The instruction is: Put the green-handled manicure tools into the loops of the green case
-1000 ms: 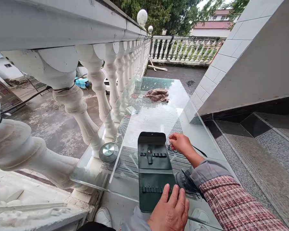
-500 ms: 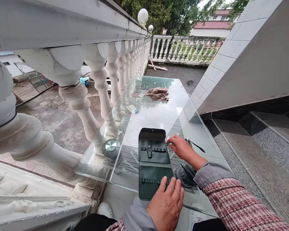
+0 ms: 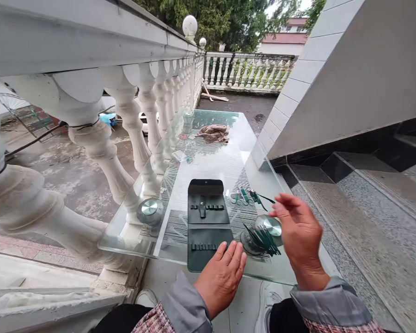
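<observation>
A dark green case lies unfolded on the glass table, with a row of small loops in each half. My left hand rests flat on the case's lower right corner, fingers stretched out, holding nothing. My right hand is raised over the table's right side, its fingers curled with thumb and index near each other; whether anything is between them is too small to tell. Beneath and left of it lies a bunch of slim green tools. Green nail clippers and other small tools lie right of the case.
Round metal discs show at the table's left and right. A crumpled brown cloth lies at its far end. A white balustrade runs along the left; steps rise at the right.
My right hand has moved from beside the case's upper half toward the right and nearer to me, uncovering the small tools. The view has shifted slightly right. My left hand stays on the case.
</observation>
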Available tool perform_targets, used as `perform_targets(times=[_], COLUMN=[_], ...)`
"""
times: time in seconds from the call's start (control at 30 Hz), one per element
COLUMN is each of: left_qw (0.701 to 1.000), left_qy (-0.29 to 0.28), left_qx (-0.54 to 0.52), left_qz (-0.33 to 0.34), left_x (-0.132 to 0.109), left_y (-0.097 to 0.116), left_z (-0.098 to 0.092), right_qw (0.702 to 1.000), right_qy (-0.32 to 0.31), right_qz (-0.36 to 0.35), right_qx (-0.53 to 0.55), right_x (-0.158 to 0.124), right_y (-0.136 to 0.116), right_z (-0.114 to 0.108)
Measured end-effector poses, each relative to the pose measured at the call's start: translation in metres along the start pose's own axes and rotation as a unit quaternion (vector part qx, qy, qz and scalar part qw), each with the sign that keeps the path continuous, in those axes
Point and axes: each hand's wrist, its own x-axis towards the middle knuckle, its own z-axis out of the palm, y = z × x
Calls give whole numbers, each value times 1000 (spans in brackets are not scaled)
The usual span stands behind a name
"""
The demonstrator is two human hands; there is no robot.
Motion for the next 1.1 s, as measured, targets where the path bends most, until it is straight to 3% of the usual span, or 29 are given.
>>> perform_targets(times=[0.1, 0.23, 0.53, 0.73, 0.87, 1.1], left_qw=[999, 995, 985, 982, 983, 985], left_qy=[18, 30, 41, 47, 63, 87], left_qx=[16, 25, 4, -15, -18, -13], left_qz=[39, 91, 167, 185, 173, 149], left_x=[0, 3, 8, 9, 8, 5], left_y=[5, 13, 25, 29, 25, 17], left_z=[-6, -14, -18, -23, -24, -20], right_qw=[981, 963, 986, 984, 975, 953], right_qy=[117, 129, 3, -33, -116, -203], right_qz=[85, 142, 143, 166, 192, 98], right_qx=[132, 191, 80, 47, 10, -201], right_x=[7, 11, -16, -12, -6, -1], right_y=[-5, -5, 8, 40, 47, 48], right_z=[-26, -46, -57, -57, -46, -53])
